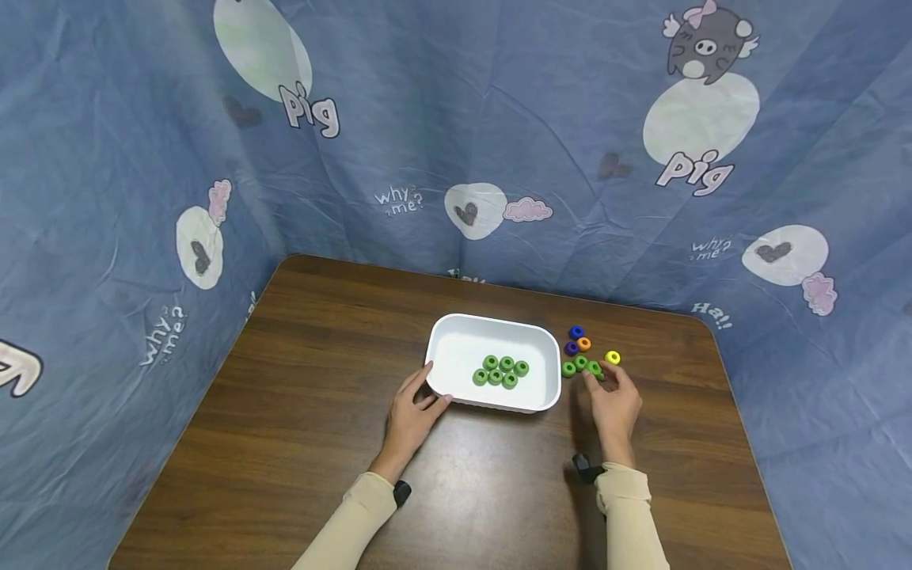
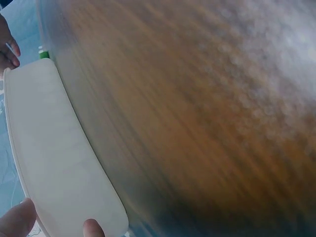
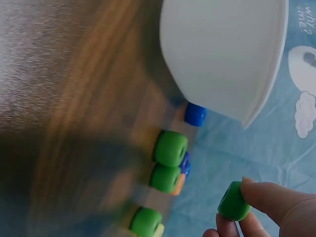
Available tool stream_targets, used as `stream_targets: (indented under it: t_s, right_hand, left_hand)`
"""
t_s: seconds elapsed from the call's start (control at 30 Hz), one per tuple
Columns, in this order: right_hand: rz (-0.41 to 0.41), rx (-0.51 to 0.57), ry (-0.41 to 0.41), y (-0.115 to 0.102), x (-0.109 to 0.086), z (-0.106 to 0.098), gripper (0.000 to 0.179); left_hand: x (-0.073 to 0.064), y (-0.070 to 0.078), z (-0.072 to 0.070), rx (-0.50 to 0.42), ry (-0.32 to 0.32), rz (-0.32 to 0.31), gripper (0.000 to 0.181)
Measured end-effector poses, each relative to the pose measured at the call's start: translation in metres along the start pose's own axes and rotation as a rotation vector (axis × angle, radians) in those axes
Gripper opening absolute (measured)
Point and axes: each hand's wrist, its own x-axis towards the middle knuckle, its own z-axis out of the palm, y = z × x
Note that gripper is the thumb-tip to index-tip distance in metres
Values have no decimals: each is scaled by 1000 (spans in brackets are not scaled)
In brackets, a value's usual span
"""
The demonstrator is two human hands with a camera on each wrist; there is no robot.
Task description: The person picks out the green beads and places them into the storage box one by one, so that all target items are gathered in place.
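Note:
My left hand (image 1: 409, 419) rests its fingertips against the front-left corner of a white rectangular tray (image 1: 495, 322), thumb on the front side and fingers on the left. Inside the tray lie several green beads (image 1: 495, 377) with round holes. To the right of it, my right hand (image 1: 616, 402) pinches a green bead (image 3: 233, 201) between thumb and fingers, raised off the table. Three more green beads (image 3: 170, 148) sit on the table near that hand. The left wrist view shows mainly the tray's outer wall (image 2: 54, 143) and two fingertips.
Behind the loose green beads are two blue-toned beads (image 1: 576, 332) and an orange bead (image 1: 584, 344). A yellow bead (image 1: 613, 358) lies farther right. The brown wooden table (image 1: 321, 356) meets a blue printed cloth (image 1: 399, 119) at its back and sides.

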Motion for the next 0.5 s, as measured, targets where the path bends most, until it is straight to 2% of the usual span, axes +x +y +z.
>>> stream_targets:
  t_s: [0.5]
  right_hand:
    - [-53,18,14,-28,1,2,34]
  left_hand:
    - [0,0,0,5,-1,-13,69]
